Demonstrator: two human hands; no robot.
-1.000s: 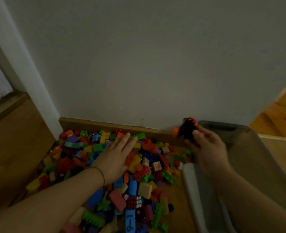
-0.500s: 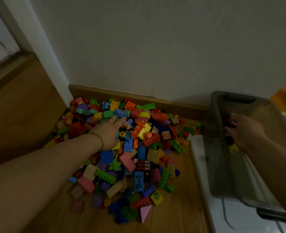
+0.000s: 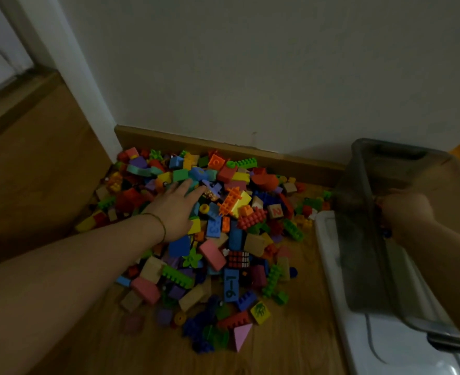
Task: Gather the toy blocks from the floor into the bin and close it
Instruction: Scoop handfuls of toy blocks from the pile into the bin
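Gathering step, judged early: toy blocks (image 3: 253, 217) heaped on the floor (image 3: 291, 342) at frame centre, bin (image 3: 364, 255) uncovered at right; left hand (image 3: 176, 209) laid flat and wide on the heap, next needing to close round a scoop; right hand (image 3: 407, 209) inside the bin, grip unreadable.

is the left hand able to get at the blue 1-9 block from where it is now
Probably yes. The left hand rests flat on the block pile, and the blue 1-9 block lies on top, nearer the person, with nothing over it. Drawing the hand back should reach it.
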